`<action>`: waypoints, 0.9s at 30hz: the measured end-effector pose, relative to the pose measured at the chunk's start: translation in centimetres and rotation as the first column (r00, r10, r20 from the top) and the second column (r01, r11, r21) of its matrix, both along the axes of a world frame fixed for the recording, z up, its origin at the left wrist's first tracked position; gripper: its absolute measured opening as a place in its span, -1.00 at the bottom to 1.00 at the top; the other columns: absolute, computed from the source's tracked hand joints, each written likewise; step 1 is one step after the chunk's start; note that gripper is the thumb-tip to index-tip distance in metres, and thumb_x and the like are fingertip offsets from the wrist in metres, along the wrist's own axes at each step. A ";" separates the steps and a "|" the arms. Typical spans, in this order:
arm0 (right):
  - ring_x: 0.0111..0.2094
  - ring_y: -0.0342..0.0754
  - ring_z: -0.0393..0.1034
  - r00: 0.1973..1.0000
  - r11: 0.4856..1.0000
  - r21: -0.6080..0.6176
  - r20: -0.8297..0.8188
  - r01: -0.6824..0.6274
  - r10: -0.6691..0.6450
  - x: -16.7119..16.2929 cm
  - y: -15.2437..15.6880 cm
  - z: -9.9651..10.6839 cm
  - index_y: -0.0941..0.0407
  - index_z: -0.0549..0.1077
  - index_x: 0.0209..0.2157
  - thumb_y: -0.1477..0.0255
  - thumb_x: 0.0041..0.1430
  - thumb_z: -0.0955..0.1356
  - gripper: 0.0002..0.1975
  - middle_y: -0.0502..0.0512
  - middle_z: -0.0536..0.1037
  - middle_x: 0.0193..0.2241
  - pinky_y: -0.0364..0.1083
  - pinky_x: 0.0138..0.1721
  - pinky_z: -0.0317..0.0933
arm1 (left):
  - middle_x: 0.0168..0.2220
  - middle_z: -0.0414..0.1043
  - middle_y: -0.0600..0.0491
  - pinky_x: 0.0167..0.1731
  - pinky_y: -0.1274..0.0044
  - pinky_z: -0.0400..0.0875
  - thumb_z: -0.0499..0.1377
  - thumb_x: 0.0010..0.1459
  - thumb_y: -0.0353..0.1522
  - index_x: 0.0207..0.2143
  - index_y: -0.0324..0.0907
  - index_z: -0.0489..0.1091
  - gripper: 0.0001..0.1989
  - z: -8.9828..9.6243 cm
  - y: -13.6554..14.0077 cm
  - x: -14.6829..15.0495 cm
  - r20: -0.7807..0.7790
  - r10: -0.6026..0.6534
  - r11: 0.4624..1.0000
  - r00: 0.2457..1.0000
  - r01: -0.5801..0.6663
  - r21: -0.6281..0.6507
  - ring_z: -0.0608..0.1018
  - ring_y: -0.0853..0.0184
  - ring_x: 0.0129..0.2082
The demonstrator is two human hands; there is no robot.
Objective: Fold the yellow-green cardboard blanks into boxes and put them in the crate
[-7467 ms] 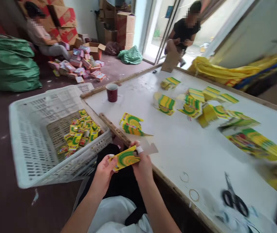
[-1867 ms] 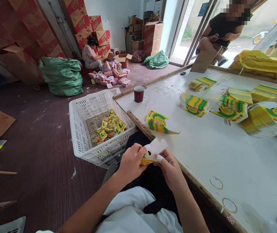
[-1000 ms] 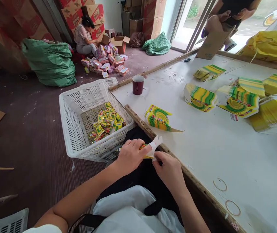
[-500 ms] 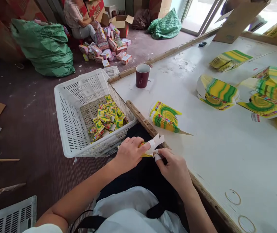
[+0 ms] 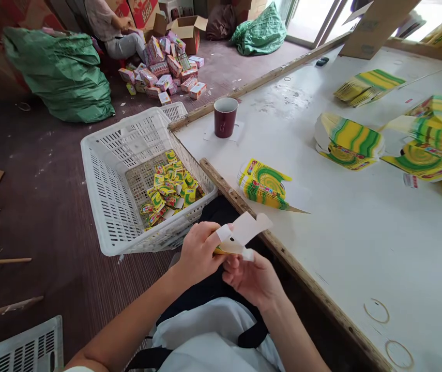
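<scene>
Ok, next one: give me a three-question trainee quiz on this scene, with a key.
1. True or false: the mug lies tipped over.
2. What holds the loose pile of yellow packs?
3. Fill in: the left hand grips a carton whose white flap is ____.

Key:
1. False; the mug stands upright on the table.
2. The crate beside the table.
3. Open.

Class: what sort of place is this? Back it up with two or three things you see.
Probably a small packing workshop. Stacks of printed cartons lie on the table, a crate holds small yellow boxes, and other boxes are heaped on the floor.
</scene>
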State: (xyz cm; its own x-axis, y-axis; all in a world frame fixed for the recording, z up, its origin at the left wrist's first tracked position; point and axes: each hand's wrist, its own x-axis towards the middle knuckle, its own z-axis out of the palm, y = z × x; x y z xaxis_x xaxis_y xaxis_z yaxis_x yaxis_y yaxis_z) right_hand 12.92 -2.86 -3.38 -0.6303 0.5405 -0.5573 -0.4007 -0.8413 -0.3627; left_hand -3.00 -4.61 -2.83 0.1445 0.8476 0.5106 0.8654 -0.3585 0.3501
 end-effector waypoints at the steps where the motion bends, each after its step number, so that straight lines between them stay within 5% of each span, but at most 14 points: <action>1: -0.61 -0.19 0.19 0.999 0.999 -0.033 -0.024 -0.039 0.038 -0.4 -0.4 -0.2 0.09 0.44 -0.54 0.34 -0.15 0.48 -0.83 -0.07 0.40 -0.64 -0.16 -0.53 0.19 | -0.20 0.40 0.03 -0.27 0.46 0.40 0.19 0.06 -0.45 0.10 -0.05 0.19 -0.47 0.0 0.0 -0.2 0.024 0.039 0.999 0.999 -0.039 0.000 0.52 0.26 -0.25; 5: -0.54 -0.23 0.27 0.996 0.989 0.145 0.094 -0.009 -0.005 -0.8 -0.9 -0.2 0.07 0.53 -0.33 0.32 -0.25 0.60 -0.61 -0.03 0.53 -0.44 -0.21 -0.48 0.21 | -0.15 0.36 0.00 -0.29 0.44 0.44 0.22 0.02 -0.41 0.16 -0.11 0.10 -0.36 0.2 -0.1 -1.0 0.149 0.133 0.990 0.980 -0.124 -0.069 0.52 0.22 -0.22; 10: -0.42 -0.08 0.37 0.965 0.884 0.459 0.182 0.088 -0.190 -0.8 0.9 1.2 0.05 0.53 -0.34 0.04 -0.16 0.55 -0.56 0.03 0.56 -0.42 -0.08 -0.32 0.32 | -0.14 0.33 0.01 -0.30 0.45 0.44 0.22 -0.05 -0.43 0.07 -0.09 0.13 -0.40 -0.1 -0.8 -0.8 0.198 0.053 0.976 0.979 -0.009 -0.216 0.53 0.24 -0.23; 16: -0.19 0.12 0.49 0.951 0.830 0.520 0.306 -0.200 0.038 -1.6 2.4 1.1 0.10 0.56 -0.28 0.10 -0.15 0.55 -0.55 0.12 0.63 -0.29 0.11 -0.05 0.33 | -0.22 0.33 0.07 -0.37 0.47 0.40 0.15 -0.08 -0.49 -0.12 -0.06 0.10 -0.55 0.0 -1.1 -0.6 0.169 -0.042 0.962 0.985 0.086 -0.260 0.51 0.26 -0.32; 20: 0.06 0.23 0.39 0.890 0.628 0.735 0.433 -0.257 -0.143 -1.6 1.6 0.1 0.07 0.54 -0.07 0.00 0.07 0.40 -0.48 0.21 0.58 -0.06 0.21 0.16 0.18 | -0.27 0.34 0.09 -0.37 0.45 0.42 0.15 -0.14 -0.50 -0.10 -0.05 0.05 -0.47 0.1 -1.0 -0.9 0.209 -0.023 0.893 0.978 0.114 -0.435 0.53 0.23 -0.34; 23: 0.25 0.17 0.23 0.852 0.439 0.836 0.464 -0.330 -0.243 -1.7 0.4 -0.3 0.04 0.34 0.21 0.17 0.23 0.33 -0.45 0.23 0.40 0.19 0.17 0.27 0.07 | -0.18 0.38 0.02 -0.30 0.39 0.48 0.15 -0.10 -0.48 0.06 -0.09 -0.03 -0.35 -0.3 -0.7 -0.8 0.277 -0.060 0.849 0.959 0.195 -0.491 0.55 0.20 -0.26; 25: 0.27 0.12 0.22 0.829 0.351 0.852 0.489 -0.388 -0.271 -1.7 0.0 -0.4 0.01 0.29 0.26 0.35 0.27 0.29 -0.48 0.20 0.36 0.23 0.12 0.26 0.12 | -0.04 0.35 -0.13 -0.13 0.28 0.49 0.17 -0.05 -0.46 0.14 -0.15 -0.06 -0.29 -0.6 -0.4 -0.6 0.275 -0.049 0.881 0.960 0.171 -0.441 0.53 0.13 -0.09; 27: 0.25 0.09 0.25 0.796 0.319 0.863 0.491 -0.391 -0.353 -1.6 0.2 -0.6 -0.01 0.32 0.24 0.44 0.30 0.23 -0.51 0.17 0.39 0.22 0.10 0.26 0.15 | 0.09 0.26 -0.25 0.05 0.12 0.38 0.27 -0.07 -0.38 0.17 -0.20 -0.02 -0.22 -0.7 -0.2 -0.5 0.256 0.101 0.923 0.962 0.006 -0.385 0.42 -0.01 0.11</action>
